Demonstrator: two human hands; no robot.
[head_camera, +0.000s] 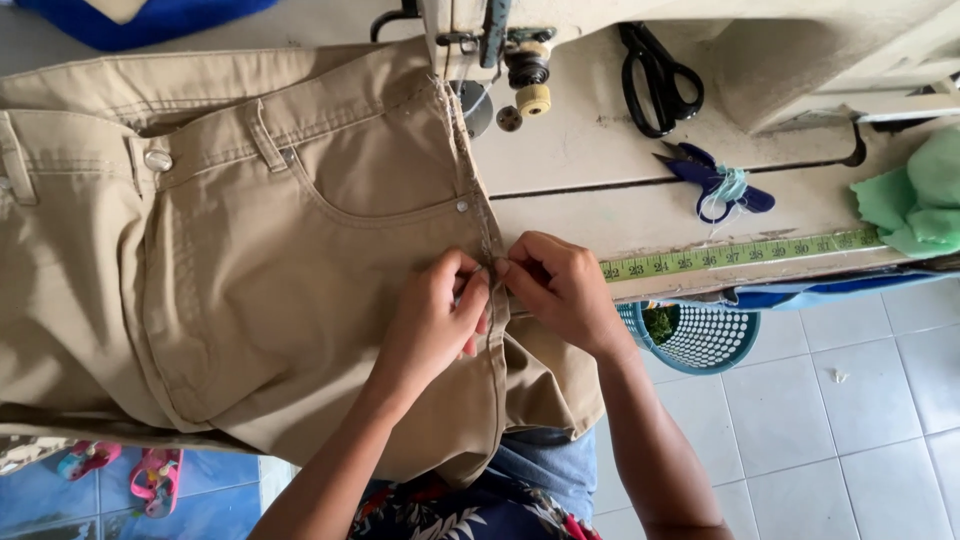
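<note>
Khaki trousers are lying across the sewing table; left hand and right hand are pinching the side seam (soft, pliable cloth, probably best gripped at this firm stitched edge).

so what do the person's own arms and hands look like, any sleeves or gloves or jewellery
Both arms are bare to where they leave the frame: no sleeves show. The left hand and right hand are ungloved, with no rings, watch or bracelets visible. Nails look short and unpainted, though they are small in the head view.
</note>
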